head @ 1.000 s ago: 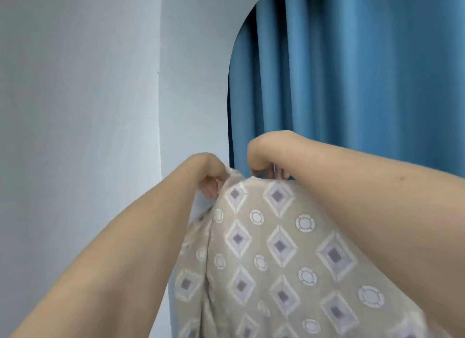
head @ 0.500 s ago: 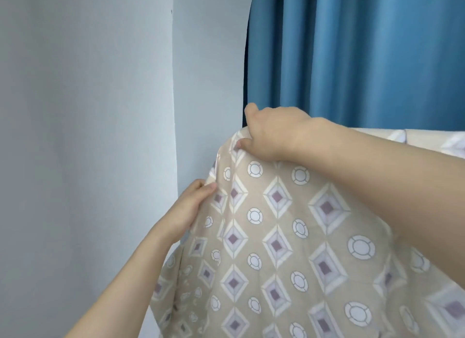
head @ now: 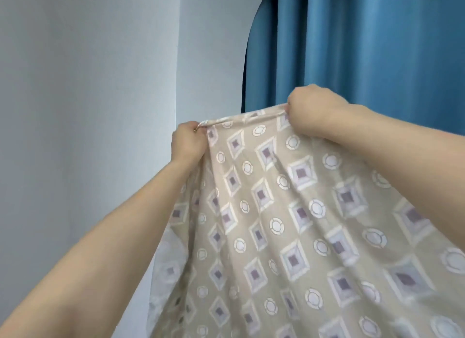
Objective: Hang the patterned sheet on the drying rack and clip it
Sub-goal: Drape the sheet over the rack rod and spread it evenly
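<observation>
Soft, even daylight fills the frame, casting faint shadows on the pale wall. Wide-angle distortion bends the curtain edge into an arc. The sheet blurs toward the lower right corner.

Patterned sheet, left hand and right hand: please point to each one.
patterned sheet [head: 289,224]: head view, middle of the hanging cloth.
left hand [head: 187,143]: head view, back of the hand.
right hand [head: 314,111]: head view, back of the hand.

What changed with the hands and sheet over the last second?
The left hand came up from the sheet's side and now pinches the top edge. The right hand shifted right along it, stretching the patterned sheet taut. The blue curtain and wall look unchanged.
</observation>
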Motion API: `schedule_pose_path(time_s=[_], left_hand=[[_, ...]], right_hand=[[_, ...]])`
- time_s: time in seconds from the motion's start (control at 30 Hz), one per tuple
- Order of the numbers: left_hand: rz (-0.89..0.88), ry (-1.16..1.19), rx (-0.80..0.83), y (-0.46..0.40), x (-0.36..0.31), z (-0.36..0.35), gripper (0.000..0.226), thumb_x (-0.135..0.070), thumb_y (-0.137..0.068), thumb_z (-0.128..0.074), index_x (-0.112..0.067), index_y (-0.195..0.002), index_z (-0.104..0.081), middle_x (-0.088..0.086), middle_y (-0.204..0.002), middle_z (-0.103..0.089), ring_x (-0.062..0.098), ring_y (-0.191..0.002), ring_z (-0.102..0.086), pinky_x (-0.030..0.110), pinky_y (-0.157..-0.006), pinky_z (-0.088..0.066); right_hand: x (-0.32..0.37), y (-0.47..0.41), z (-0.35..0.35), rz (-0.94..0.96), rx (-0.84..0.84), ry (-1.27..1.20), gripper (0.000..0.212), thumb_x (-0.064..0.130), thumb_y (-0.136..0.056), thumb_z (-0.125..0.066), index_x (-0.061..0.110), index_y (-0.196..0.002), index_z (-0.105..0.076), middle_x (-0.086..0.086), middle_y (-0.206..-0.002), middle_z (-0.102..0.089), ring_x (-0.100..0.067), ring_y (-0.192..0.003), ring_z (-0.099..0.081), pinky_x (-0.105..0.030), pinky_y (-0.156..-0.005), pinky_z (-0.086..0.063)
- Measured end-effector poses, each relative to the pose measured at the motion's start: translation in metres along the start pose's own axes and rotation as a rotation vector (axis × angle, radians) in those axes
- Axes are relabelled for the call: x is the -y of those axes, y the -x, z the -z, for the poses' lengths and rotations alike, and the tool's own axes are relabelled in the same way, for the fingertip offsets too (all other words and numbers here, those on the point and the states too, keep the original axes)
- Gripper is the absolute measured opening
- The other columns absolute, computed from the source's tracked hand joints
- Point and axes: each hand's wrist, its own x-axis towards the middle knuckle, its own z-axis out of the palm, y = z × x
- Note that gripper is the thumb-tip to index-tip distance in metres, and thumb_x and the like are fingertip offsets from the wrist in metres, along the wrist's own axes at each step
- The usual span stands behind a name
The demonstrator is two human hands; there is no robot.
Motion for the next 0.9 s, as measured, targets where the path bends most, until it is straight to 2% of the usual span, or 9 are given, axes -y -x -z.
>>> schedule_pose_path(time_s=[0.1, 0.2, 0.27, 0.33, 0.4, 0.5, 0.57, 0.67, 0.9], left_hand=[[0.070, -0.111, 0.040, -0.030, -0.026, -0.012, 0.027, -0.023, -0.090, -0.048, -0.010, -0.067, -0.051, 0.005, -0.068, -0.055, 0.029, -0.068, -0.049, 0.030, -0.053, -0.035], [0.198, -0.449, 0.498, -0.022, -0.043, -0.027, 0.022, -0.024, -0.092, -0.047, -0.010, -0.078, -0.056, 0.008, -0.087, -0.063, 0.025, -0.071, -0.057, 0.030, -0.063, -0.045], [0.202, -0.360, 0.716, -0.008, -0.058, -0.035, 0.021, -0.021, -0.091, -0.049, -0.005, -0.093, -0.064, 0.009, -0.091, -0.065, 0.022, -0.069, -0.057, 0.030, -0.067, -0.048], [0.063, -0.085, 0.719, 0.010, -0.078, -0.046, 0.027, -0.021, -0.092, -0.051, -0.001, -0.101, -0.067, 0.013, -0.099, -0.069, 0.024, -0.073, -0.057, 0.032, -0.071, -0.049], [-0.115, 0.032, 0.692, 0.044, -0.101, -0.046, 0.034, -0.035, -0.096, -0.046, -0.011, -0.096, -0.070, 0.003, -0.099, -0.071, 0.020, -0.079, -0.062, 0.034, -0.075, -0.052], [-0.416, -0.100, 0.661, 0.086, -0.127, -0.041, 0.047, -0.051, -0.095, -0.038, -0.013, -0.079, -0.061, -0.003, -0.067, -0.063, 0.019, -0.070, -0.064, 0.035, -0.069, -0.053], [-0.503, -0.103, 0.706, 0.101, -0.146, -0.043, 0.050, -0.048, -0.098, -0.035, -0.009, -0.070, -0.047, 0.000, -0.056, -0.051, 0.022, -0.059, -0.059, 0.034, -0.059, -0.047], [-0.621, -0.113, 0.698, 0.122, -0.172, -0.053, 0.052, -0.044, -0.100, -0.031, -0.011, -0.062, -0.040, -0.002, -0.053, -0.049, 0.021, -0.061, -0.052, 0.032, -0.054, -0.034], [-0.786, -0.082, 0.497, 0.175, -0.210, -0.074, 0.044, -0.042, -0.100, -0.025, -0.017, -0.071, -0.047, -0.001, -0.068, -0.054, 0.029, -0.072, -0.052, 0.034, -0.065, -0.037]], right_hand=[[-0.007, -0.015, -0.004, -0.076, -0.003, 0.039, 0.015, 0.008, -0.092, -0.046, 0.010, -0.077, -0.049, -0.003, -0.074, -0.042, -0.030, -0.076, -0.049, -0.032, -0.064, -0.036], [-0.007, -0.012, -0.021, -0.098, 0.301, 0.105, 0.019, 0.012, -0.088, -0.052, 0.012, -0.070, -0.047, -0.003, -0.073, -0.051, -0.023, -0.064, -0.051, -0.029, -0.056, -0.038], [-0.007, -0.003, -0.026, -0.056, 0.540, 0.188, 0.023, 0.017, -0.088, -0.055, 0.012, -0.067, -0.049, 0.000, -0.065, -0.050, -0.017, -0.053, -0.045, -0.025, -0.050, -0.036], [-0.016, 0.007, -0.022, -0.024, 0.672, 0.228, 0.025, 0.020, -0.089, -0.054, 0.013, -0.065, -0.050, 0.001, -0.063, -0.049, -0.017, -0.053, -0.042, -0.026, -0.051, -0.035], [-0.031, 0.020, -0.013, -0.033, 0.705, 0.165, 0.020, 0.023, -0.087, -0.055, 0.012, -0.070, -0.056, -0.001, -0.067, -0.056, -0.019, -0.056, -0.048, -0.026, -0.054, -0.039], [-0.061, 0.048, 0.006, -0.087, 0.603, 0.042, 0.029, 0.036, -0.092, -0.053, 0.010, -0.090, -0.067, -0.005, -0.088, -0.068, -0.024, -0.074, -0.062, -0.031, -0.068, -0.048], [-0.082, 0.075, 0.023, -0.103, 0.465, -0.038, 0.039, 0.043, -0.098, -0.045, 0.013, -0.087, -0.066, 0.000, -0.086, -0.068, -0.019, -0.081, -0.064, -0.031, -0.073, -0.048], [-0.112, 0.125, 0.048, -0.180, 0.372, -0.096, 0.050, 0.051, -0.099, -0.037, 0.015, -0.066, -0.048, 0.012, -0.053, -0.053, -0.005, -0.050, -0.048, -0.026, -0.057, -0.040], [-0.179, 0.224, 0.086, -0.311, 0.198, 0.179, 0.063, 0.072, -0.083, -0.018, 0.018, -0.069, -0.049, 0.003, -0.061, -0.054, -0.013, -0.060, -0.052, -0.035, -0.063, -0.045]])
